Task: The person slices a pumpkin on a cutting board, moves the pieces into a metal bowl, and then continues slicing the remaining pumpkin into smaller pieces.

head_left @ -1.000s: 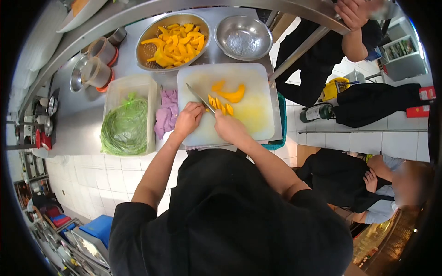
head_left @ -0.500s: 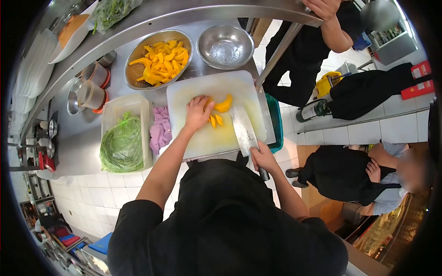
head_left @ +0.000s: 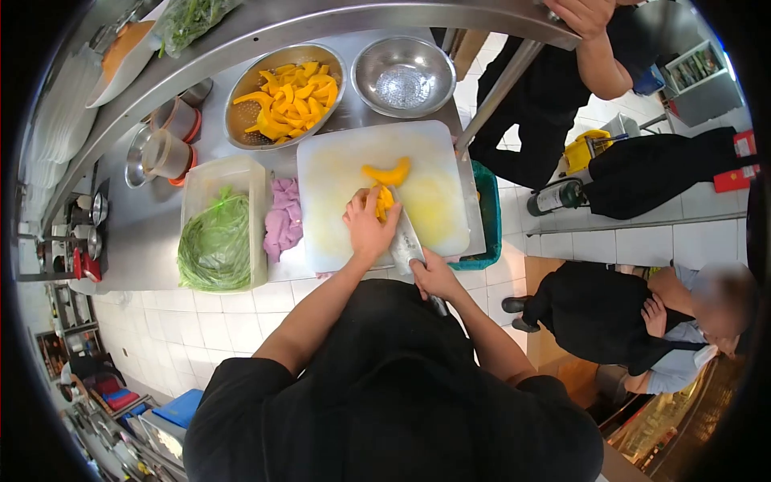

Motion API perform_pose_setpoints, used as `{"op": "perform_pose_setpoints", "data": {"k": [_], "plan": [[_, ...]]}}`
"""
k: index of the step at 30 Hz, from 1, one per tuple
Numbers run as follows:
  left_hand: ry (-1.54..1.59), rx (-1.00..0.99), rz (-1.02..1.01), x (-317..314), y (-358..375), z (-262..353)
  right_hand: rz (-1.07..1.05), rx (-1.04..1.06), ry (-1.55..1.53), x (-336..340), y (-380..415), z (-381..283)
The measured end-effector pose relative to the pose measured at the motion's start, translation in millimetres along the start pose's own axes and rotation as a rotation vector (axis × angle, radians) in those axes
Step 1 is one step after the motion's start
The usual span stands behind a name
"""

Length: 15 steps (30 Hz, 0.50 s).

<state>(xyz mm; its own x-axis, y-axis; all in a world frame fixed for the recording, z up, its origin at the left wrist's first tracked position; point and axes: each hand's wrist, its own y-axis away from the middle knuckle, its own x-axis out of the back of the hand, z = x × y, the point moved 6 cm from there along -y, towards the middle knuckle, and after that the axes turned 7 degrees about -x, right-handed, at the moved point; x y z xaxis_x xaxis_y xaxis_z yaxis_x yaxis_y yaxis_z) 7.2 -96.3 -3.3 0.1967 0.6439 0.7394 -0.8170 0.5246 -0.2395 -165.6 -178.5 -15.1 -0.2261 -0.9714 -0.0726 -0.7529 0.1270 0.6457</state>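
Note:
On the white cutting board (head_left: 329,169), my left hand (head_left: 370,225) is closed over small orange pieces (head_left: 385,201), its fingertips pressed on them. My right hand (head_left: 436,275) is wrapped round the dark handle of a broad cleaver (head_left: 405,238). The blade lies close beside my left fingers, at the right side of the pieces. A curved orange slice (head_left: 389,173) rests on the board just beyond my left hand. More cut orange slices (head_left: 294,103) fill a perforated metal colander behind the board.
An empty-looking metal bowl (head_left: 403,78) stands behind the board. Left are a purple cloth (head_left: 283,218) and a plastic bin (head_left: 259,193) with bagged greens. A teal bin (head_left: 487,210) is at right. A metal shelf edge (head_left: 321,22) crosses above. Two people stand at right.
My left hand has drawn back toward me and gathered the small pieces. The cleaver has moved left, up against them. The view has shifted slightly.

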Motion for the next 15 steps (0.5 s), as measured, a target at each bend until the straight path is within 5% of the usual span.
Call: {"op": "perform_pose_setpoints", "data": {"k": [15], "plan": [[0.246,-0.048,0.393,40.3,-14.1,-21.5,-0.022,0.013,0.156,-33.8,-3.8,-60.6]]}}
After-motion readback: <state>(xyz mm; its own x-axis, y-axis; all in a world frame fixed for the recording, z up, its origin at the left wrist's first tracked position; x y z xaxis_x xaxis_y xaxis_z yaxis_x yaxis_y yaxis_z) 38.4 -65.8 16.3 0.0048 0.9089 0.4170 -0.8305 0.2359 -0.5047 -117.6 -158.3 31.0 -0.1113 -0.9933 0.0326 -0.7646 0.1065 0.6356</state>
